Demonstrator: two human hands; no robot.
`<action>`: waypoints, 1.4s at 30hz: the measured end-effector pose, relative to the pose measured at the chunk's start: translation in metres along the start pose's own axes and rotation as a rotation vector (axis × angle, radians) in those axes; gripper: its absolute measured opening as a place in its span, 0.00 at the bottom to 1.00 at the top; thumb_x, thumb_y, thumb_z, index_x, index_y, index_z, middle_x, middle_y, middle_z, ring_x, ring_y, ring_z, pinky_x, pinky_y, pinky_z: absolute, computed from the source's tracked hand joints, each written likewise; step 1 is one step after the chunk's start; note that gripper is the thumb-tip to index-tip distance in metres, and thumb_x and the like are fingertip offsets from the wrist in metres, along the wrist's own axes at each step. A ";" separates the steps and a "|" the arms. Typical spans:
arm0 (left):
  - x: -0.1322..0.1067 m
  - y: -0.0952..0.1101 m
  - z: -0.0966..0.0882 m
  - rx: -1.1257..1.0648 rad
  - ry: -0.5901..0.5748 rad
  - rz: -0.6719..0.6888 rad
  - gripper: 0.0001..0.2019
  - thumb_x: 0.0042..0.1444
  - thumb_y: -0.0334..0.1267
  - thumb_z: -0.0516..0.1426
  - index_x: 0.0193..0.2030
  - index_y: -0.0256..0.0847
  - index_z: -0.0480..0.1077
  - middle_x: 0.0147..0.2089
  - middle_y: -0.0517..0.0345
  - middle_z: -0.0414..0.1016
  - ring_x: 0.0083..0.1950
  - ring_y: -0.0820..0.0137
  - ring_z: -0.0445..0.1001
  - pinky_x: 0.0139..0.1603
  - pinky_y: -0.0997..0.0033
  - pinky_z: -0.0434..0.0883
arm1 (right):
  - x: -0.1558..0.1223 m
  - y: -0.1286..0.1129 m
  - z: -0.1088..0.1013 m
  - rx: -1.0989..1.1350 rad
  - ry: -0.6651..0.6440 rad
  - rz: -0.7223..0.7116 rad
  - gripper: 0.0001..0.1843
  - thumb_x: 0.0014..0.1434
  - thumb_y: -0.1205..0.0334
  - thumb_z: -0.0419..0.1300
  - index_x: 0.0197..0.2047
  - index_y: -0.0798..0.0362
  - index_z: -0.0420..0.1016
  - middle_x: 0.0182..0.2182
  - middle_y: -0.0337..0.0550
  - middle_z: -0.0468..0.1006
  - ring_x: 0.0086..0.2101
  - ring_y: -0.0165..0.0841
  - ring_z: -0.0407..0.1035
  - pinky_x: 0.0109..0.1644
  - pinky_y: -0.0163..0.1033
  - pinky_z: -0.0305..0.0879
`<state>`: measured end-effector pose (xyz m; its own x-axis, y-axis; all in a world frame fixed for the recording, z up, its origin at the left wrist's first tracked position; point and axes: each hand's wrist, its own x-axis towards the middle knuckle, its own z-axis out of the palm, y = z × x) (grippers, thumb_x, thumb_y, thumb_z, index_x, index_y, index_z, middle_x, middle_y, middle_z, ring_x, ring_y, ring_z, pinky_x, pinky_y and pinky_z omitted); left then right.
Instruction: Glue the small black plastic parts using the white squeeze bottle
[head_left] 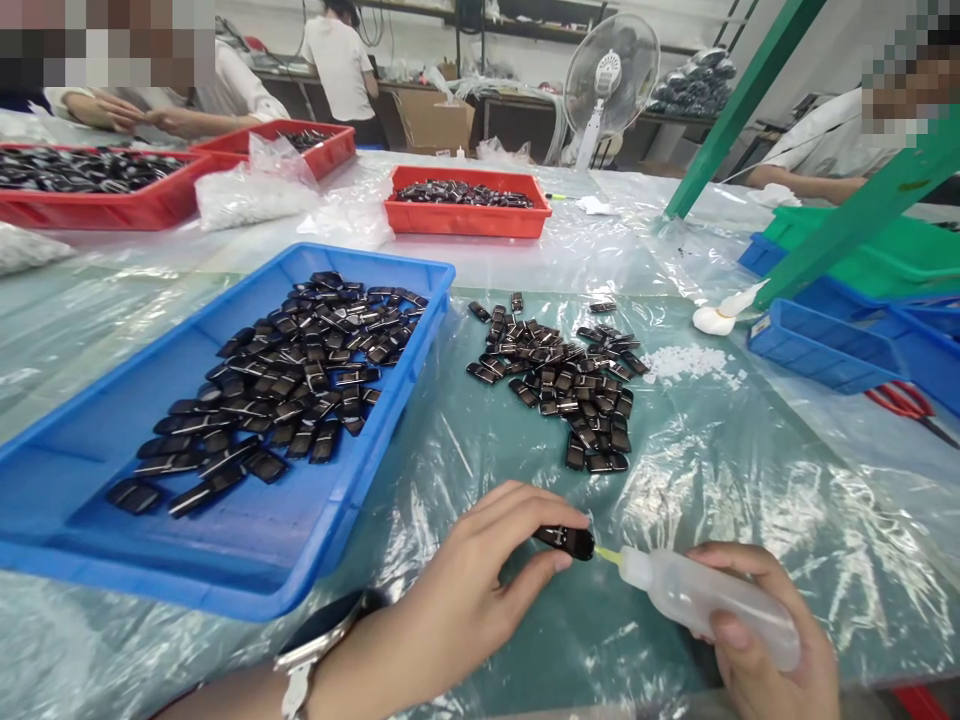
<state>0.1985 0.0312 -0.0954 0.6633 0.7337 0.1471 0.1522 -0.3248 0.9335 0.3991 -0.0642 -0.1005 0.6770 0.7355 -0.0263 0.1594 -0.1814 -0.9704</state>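
Low over the bench, the left hand pinches a small, light, glossy black cartridge by its sides, likely slippery, while the right hand wraps a soft squeeze bottle whose tip touches its end.

Single head-worn view, forward and down, close over the plastic-covered table, far workbenches beyond.

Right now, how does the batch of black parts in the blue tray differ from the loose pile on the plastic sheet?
The batch in the blue tray spreads wide inside raised walls; the loose pile lies unwalled on the plastic sheet. The tray batch looks larger and sits to the left; the pile sits nearer the left hand, which holds one part. Both are small, glossy black pieces.
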 end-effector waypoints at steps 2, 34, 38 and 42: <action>0.000 0.000 0.000 0.008 -0.002 0.026 0.13 0.70 0.32 0.55 0.57 0.53 0.68 0.53 0.60 0.74 0.55 0.67 0.71 0.52 0.67 0.71 | 0.001 0.002 -0.001 0.019 -0.008 0.015 0.31 0.40 0.27 0.69 0.33 0.46 0.74 0.31 0.38 0.70 0.28 0.32 0.62 0.29 0.32 0.59; -0.003 -0.002 0.003 0.125 -0.003 0.153 0.19 0.71 0.28 0.52 0.64 0.50 0.62 0.55 0.57 0.72 0.56 0.65 0.68 0.56 0.65 0.69 | 0.006 0.002 -0.007 0.006 -0.110 0.031 0.31 0.43 0.28 0.68 0.31 0.48 0.74 0.26 0.38 0.65 0.23 0.30 0.59 0.23 0.33 0.55; -0.001 -0.002 0.003 0.128 -0.007 0.147 0.18 0.70 0.28 0.52 0.63 0.49 0.62 0.55 0.57 0.73 0.55 0.66 0.69 0.56 0.65 0.69 | 0.005 0.001 -0.006 0.028 -0.092 0.059 0.31 0.41 0.28 0.69 0.31 0.47 0.74 0.26 0.37 0.65 0.23 0.29 0.57 0.23 0.32 0.54; -0.001 0.000 0.002 0.121 0.005 0.131 0.18 0.70 0.29 0.53 0.63 0.50 0.62 0.55 0.58 0.73 0.55 0.66 0.69 0.54 0.66 0.69 | 0.005 0.002 -0.005 0.046 -0.074 0.061 0.31 0.40 0.28 0.70 0.32 0.47 0.74 0.28 0.38 0.66 0.24 0.29 0.60 0.24 0.32 0.56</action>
<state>0.1994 0.0293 -0.0967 0.6795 0.6835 0.2668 0.1524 -0.4872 0.8599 0.4066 -0.0647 -0.1013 0.6291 0.7706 -0.1019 0.0853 -0.1988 -0.9763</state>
